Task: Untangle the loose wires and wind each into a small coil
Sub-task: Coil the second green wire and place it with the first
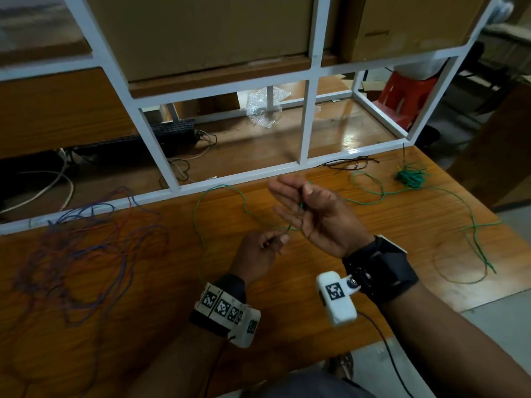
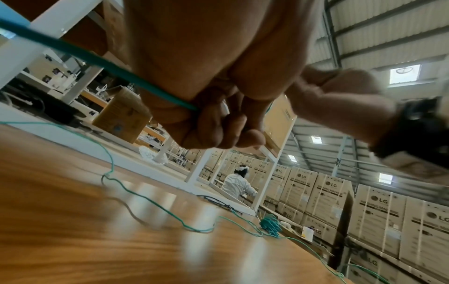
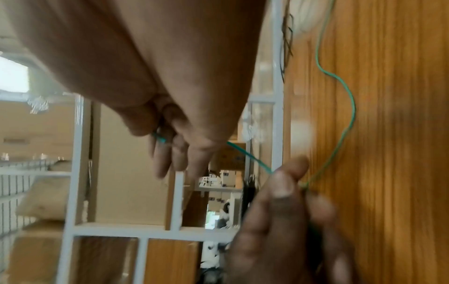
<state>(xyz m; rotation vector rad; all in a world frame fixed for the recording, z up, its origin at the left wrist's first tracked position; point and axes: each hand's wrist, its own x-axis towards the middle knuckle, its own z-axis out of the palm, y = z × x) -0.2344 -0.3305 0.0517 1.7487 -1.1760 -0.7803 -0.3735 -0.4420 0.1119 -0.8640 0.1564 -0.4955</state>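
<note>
A long green wire (image 1: 194, 219) snakes over the wooden table (image 1: 161, 305). My left hand (image 1: 265, 249) pinches it between thumb and forefinger, low over the table; the wire (image 2: 73, 50) crosses the left wrist view. My right hand (image 1: 313, 214) is raised just beyond, palm up with fingers straight, its thumb pinning the wire's end against them. A short taut piece of wire (image 3: 250, 155) runs between the right hand (image 3: 170, 96) and the left hand (image 3: 279, 211). A wound green coil (image 1: 411, 177) lies at the far right. A red and blue wire tangle (image 1: 86, 239) sprawls at the left.
A white metal frame (image 1: 304, 124) borders the table's far edge, with cardboard boxes (image 1: 207, 33) behind it. Thin black wires (image 1: 350, 163) lie by the frame near the green coil. The table's right edge (image 1: 488, 297) is close. A person in white (image 2: 237, 184) stands far off among stacked cartons.
</note>
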